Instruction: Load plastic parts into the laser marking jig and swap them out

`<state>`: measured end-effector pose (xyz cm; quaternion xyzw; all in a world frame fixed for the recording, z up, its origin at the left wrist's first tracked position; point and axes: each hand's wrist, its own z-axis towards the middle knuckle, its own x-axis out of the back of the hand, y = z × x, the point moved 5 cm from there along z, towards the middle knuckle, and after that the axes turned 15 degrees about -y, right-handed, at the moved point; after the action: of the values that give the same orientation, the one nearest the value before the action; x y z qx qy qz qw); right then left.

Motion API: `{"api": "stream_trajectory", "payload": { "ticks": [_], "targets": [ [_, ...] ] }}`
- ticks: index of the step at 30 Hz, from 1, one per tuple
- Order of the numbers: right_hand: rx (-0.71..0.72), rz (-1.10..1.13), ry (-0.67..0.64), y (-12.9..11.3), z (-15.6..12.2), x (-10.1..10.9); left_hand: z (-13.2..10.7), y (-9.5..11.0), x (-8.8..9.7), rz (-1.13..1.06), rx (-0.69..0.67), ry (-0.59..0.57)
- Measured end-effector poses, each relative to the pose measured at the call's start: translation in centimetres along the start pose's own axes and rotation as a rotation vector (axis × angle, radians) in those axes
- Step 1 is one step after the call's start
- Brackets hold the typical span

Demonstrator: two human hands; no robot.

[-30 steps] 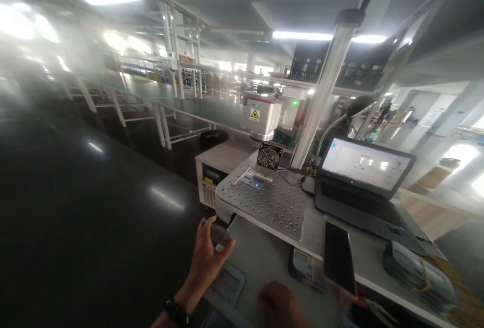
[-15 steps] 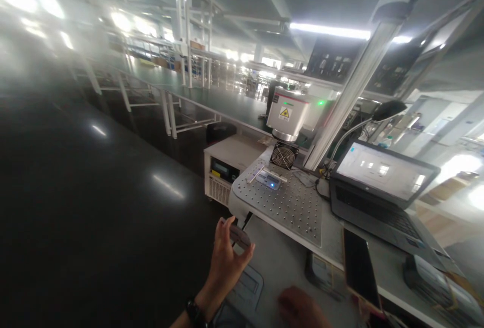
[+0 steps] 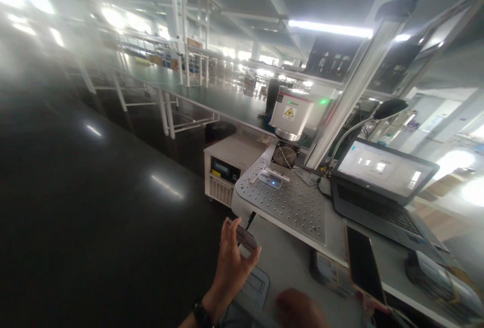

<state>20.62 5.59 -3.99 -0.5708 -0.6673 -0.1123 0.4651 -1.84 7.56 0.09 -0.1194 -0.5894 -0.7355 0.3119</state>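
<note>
My left hand (image 3: 232, 267) pinches a thin grey flat piece with rounded ends (image 3: 246, 239) between thumb and fingers. It holds the piece up in the air, in front of the near left corner of the perforated metal plate (image 3: 298, 212). Low in the view, my right hand (image 3: 298, 309) is smeared by motion, and its fingers cannot be made out. Between and below the hands lies a grey flat panel with a rectangular recess (image 3: 259, 287). On the perforated plate, a similar grey part (image 3: 271, 180) rests against a metal strip, with a blue light spot on it.
A laser head (image 3: 290, 113) with a yellow warning label hangs over the plate, beside a metal column (image 3: 359, 73). A round fan (image 3: 285, 155) stands behind the part. To the right are a laptop (image 3: 385, 171), a phone (image 3: 365, 262) and stacked grey parts (image 3: 440, 280).
My left hand, still pinching the grey piece, has shifted slightly right and down in the view. My right hand stays low and blurred. The part on the plate looks unmoved.
</note>
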Motion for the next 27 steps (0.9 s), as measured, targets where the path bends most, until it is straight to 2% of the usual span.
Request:
{"api": "stream_trajectory", "payload": {
  "ticks": [5, 14, 27],
  "targets": [
    [0.028, 0.031, 0.035, -0.4, -0.7, 0.4, 0.1, 0.2, 0.2, 0.001, -0.015, 0.007],
    [0.115, 0.107, 0.082, -2.5, -3.2, 2.4, 0.7, 0.8, 0.7, 0.061, -0.034, -0.002],
    [0.140, 0.074, 0.104, -2.0, -3.1, 2.6, 1.7, 1.1, 0.8, 0.061, -0.026, -0.007]
  ]
}}
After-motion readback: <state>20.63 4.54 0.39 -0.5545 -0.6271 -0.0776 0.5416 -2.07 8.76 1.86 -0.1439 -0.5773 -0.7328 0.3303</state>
